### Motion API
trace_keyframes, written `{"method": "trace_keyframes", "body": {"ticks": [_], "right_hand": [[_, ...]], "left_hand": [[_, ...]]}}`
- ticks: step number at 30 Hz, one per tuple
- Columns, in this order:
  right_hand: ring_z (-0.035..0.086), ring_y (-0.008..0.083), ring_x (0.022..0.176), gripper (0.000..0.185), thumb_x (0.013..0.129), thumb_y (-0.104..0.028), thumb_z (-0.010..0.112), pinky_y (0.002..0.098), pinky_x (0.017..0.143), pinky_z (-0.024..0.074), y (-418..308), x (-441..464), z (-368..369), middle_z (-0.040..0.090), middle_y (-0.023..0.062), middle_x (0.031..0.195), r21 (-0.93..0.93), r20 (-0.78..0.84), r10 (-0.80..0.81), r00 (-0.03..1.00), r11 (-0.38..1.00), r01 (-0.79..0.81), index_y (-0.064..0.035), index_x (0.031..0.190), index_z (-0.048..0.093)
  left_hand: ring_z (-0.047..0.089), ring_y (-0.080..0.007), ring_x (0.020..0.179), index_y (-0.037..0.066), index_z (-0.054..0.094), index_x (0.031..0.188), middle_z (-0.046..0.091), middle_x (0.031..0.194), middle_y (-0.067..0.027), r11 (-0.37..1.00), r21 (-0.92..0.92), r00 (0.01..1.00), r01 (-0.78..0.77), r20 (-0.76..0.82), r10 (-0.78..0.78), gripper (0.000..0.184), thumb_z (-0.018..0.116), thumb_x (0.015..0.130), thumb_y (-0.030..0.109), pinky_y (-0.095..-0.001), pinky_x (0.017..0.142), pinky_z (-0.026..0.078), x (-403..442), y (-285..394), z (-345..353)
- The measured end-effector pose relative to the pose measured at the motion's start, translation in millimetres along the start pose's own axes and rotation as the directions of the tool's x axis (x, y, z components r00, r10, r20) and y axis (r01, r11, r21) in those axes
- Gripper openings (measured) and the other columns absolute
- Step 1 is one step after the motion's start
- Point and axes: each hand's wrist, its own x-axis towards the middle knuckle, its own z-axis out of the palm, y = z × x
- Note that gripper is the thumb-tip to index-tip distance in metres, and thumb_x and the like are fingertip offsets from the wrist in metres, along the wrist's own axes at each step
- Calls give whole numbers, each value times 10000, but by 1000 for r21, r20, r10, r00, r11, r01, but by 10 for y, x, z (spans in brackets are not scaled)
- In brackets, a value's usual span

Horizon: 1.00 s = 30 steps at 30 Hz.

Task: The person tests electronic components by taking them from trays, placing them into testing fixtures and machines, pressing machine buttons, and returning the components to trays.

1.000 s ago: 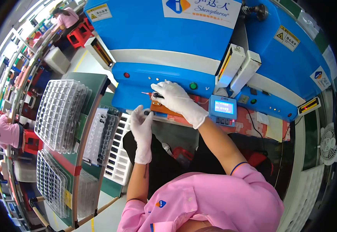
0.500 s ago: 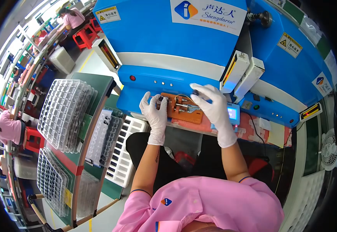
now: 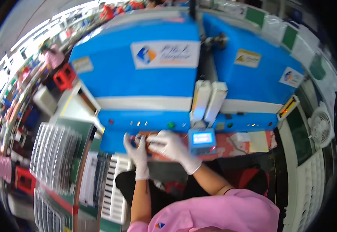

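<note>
Both hands wear white gloves and work close together at the front of the blue machine [image 3: 116, 141]. My left hand [image 3: 139, 156] has its thumb and fingers around a small dark part [image 3: 138, 138], at the left end of the fixture. My right hand [image 3: 173, 149] reaches in from the right, its fingers curled together over the fixture next to my left fingertips. What the right fingers grip is blurred and hidden. Most of the orange fixture [image 3: 151, 156] lies behind the hands.
A small control box with a lit screen [image 3: 202, 138] stands right of my right hand. At left are stacked clear trays [image 3: 54, 156] on a rack and a white slotted tray [image 3: 115, 189]. A fan [image 3: 320, 129] is at far right. Other people sit at a far bench.
The camera view has tilted and shifted, with blur. My right hand has come down from above the fixture, where it pinched a small dark part, to beside my left hand.
</note>
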Motion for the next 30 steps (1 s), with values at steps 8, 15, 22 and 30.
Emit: {"method": "trace_keyframes", "body": {"ticks": [8, 15, 22, 30], "right_hand": [[605, 177, 799, 229, 825, -178, 676, 293, 712, 468, -144, -99, -632, 642, 70, 879, 185, -38, 81, 996, 980, -72, -69, 1026, 683], [612, 166, 873, 225, 857, -205, 657, 253, 786, 464, 108, -599, -1623, 665, 82, 971, 60, -515, 271, 813, 958, -281, -30, 994, 692], [595, 122, 792, 210, 871, -209, 643, 216, 650, 454, 745, -792, -1675, 667, 58, 911, 214, -673, 329, 663, 944, -251, -18, 940, 697], [558, 85, 676, 194, 883, -182, 621, 203, 557, 419, 783, -811, -1608, 656, 52, 892, 205, -702, 312, 640, 949, -237, -5, 918, 693]], "left_hand": [[445, -227, 1167, 2, 310, 1375, 437, 1277, -152, 995, -78, 998, 66, 15, -65, 710, 708, 789, 42, -329, 984, 362, -7, -76, -31], [504, -207, 1058, -22, 408, 1298, 499, 1209, -164, 997, -20, 997, -79, -15, 79, 549, 651, 872, 223, -302, 885, 423, 237, 0, -118], [542, -103, 669, -14, 604, 961, 621, 808, -81, 960, -188, 977, 207, 91, -192, 484, 455, 955, 447, -220, 584, 427, 707, -201, -226], [486, -78, 566, -4, 621, 804, 572, 651, -26, 984, -116, 990, 138, 36, -135, 562, 414, 959, 495, -212, 520, 378, 608, -185, -184]]}}
